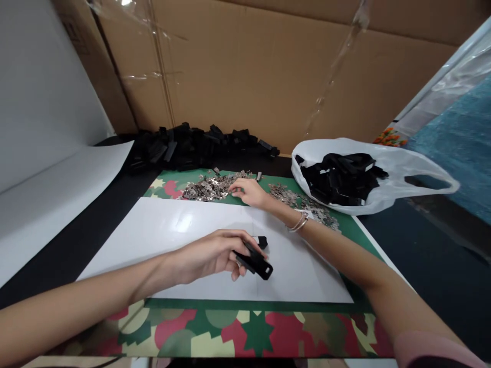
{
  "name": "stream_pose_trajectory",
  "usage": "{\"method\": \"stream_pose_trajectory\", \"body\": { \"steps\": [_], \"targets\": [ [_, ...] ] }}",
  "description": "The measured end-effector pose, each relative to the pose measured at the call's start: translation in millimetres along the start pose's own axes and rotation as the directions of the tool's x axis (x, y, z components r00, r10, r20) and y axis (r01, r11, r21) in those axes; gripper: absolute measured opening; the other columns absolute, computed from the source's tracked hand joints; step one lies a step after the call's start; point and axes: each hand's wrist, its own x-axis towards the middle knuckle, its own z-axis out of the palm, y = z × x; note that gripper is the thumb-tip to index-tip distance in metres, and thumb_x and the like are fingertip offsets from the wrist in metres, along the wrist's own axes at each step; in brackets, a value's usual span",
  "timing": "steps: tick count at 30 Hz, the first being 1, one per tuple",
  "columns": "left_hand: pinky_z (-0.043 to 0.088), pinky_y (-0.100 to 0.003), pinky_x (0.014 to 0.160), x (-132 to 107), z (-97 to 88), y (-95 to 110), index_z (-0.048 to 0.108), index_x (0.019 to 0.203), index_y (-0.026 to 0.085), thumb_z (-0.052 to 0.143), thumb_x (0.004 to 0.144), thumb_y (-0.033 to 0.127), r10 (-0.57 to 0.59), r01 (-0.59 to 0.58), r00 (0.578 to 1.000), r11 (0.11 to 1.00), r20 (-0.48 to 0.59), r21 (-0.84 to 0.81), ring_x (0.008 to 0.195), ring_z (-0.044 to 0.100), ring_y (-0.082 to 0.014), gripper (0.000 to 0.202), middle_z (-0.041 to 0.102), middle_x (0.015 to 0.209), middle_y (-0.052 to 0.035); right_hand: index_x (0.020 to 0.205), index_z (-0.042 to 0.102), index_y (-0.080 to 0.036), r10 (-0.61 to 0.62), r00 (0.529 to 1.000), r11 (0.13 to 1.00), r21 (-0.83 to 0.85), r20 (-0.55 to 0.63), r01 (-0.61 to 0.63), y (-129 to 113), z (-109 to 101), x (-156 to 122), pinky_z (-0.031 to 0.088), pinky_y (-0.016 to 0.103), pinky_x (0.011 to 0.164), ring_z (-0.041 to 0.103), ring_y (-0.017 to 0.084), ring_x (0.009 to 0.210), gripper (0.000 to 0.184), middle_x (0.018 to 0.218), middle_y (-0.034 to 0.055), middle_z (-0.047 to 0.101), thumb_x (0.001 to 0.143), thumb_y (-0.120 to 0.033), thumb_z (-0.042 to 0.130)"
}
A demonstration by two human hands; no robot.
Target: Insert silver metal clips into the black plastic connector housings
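My left hand point(215, 253) rests on a white sheet point(172, 240) and is closed around a long black plastic piece point(256, 261). A smaller black piece point(263, 241) lies just beyond it on the sheet. My right hand point(247, 191) reaches forward to a heap of small silvery metal parts point(209, 187), with its fingertips pinched at the heap's edge. What those fingers hold, if anything, is too small to make out. Bracelets circle my right wrist.
A pile of black plastic pieces point(192, 145) lies along the cardboard wall at the back. A white plastic bag point(383, 176) with more black pieces sits at the right. More metal parts point(307, 204) are spread under my right forearm. A patterned mat point(230, 337) covers the table.
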Motion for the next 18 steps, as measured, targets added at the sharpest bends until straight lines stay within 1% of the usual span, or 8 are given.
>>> {"method": "stream_pose_trajectory", "body": {
  "steps": [3,7,9,10,12,14,16,18],
  "targets": [
    [0.044,-0.021,0.059,1,-5.1,-2,0.063,0.094,0.010,0.047,0.076,0.011,0.006,0.004,0.994,0.996,0.113,-0.084,0.065,0.055,-0.0090,0.024,0.065,0.106,-0.0128,0.079,0.060,-0.014,-0.002,1.000,1.000,-0.004,-0.020,0.002,6,11,6,0.040,0.024,0.070,0.052,0.012,0.068,0.007,0.076,0.0029,0.059,0.076,-0.008,0.057],
    [0.045,-0.023,0.070,4,-11.3,-9,0.062,0.105,0.011,0.054,0.077,0.008,0.059,-0.034,0.973,0.993,0.224,-0.117,0.074,0.056,-0.0091,0.030,0.060,0.117,-0.0135,0.081,0.057,-0.015,0.006,0.999,1.000,0.001,-0.050,-0.006,11,17,11,0.038,0.024,0.066,0.050,0.013,0.067,0.006,0.075,0.0020,0.057,0.078,-0.011,0.056],
    [0.045,-0.023,0.069,5,-14.2,-13,0.060,0.109,0.012,0.056,0.082,0.014,0.080,-0.050,0.962,0.992,0.260,-0.119,0.070,0.055,-0.0074,0.027,0.057,0.121,-0.0136,0.082,0.056,-0.015,0.008,0.998,1.000,0.005,-0.066,-0.008,13,20,14,0.037,0.024,0.064,0.050,0.013,0.067,0.007,0.076,0.0018,0.056,0.077,-0.010,0.057],
    [0.044,-0.022,0.065,6,-15.5,-14,0.060,0.110,0.013,0.055,0.085,0.020,0.086,-0.055,0.958,0.992,0.275,-0.117,0.066,0.055,-0.0065,0.026,0.057,0.119,-0.0133,0.081,0.056,-0.016,0.008,0.997,1.000,0.008,-0.075,-0.007,14,20,15,0.037,0.024,0.064,0.049,0.013,0.067,0.007,0.075,0.0017,0.056,0.076,-0.010,0.058],
    [0.041,-0.020,0.055,7,-17.7,-16,0.060,0.109,0.014,0.054,0.087,0.034,0.091,-0.063,0.948,0.993,0.304,-0.102,0.055,0.051,-0.0052,0.030,0.063,0.105,-0.0104,0.077,0.056,-0.016,0.006,0.996,1.000,0.016,-0.092,-0.004,14,19,15,0.037,0.024,0.065,0.049,0.012,0.066,0.006,0.075,0.0016,0.055,0.076,-0.010,0.058],
    [0.033,-0.020,0.044,6,-18.7,-17,0.060,0.106,0.013,0.051,0.087,0.047,0.063,-0.044,0.948,0.997,0.311,-0.067,0.044,0.043,-0.0043,0.040,0.063,0.081,-0.0051,0.072,0.056,-0.016,0.005,0.995,1.000,0.022,-0.102,-0.003,14,16,13,0.038,0.024,0.067,0.049,0.012,0.065,0.008,0.075,0.0011,0.055,0.074,-0.008,0.059],
    [0.026,-0.020,0.039,5,-18.3,-16,0.059,0.104,0.011,0.044,0.088,0.052,0.008,-0.004,0.962,1.000,0.274,-0.014,0.039,0.036,-0.0045,0.046,0.058,0.065,-0.0012,0.071,0.056,-0.016,0.015,0.994,1.000,0.029,-0.106,-0.012,13,13,10,0.039,0.025,0.068,0.049,0.011,0.062,0.010,0.075,0.0003,0.056,0.072,-0.006,0.060],
    [0.022,-0.021,0.038,4,-16.7,-14,0.059,0.104,0.011,0.037,0.090,0.053,-0.046,0.040,0.976,0.999,0.213,0.034,0.039,0.034,-0.0056,0.049,0.053,0.058,0.0003,0.073,0.058,-0.016,0.034,0.994,0.999,0.041,-0.107,-0.030,13,12,9,0.040,0.025,0.067,0.049,0.011,0.060,0.012,0.071,-0.0007,0.057,0.070,-0.005,0.061]
  ]
}}
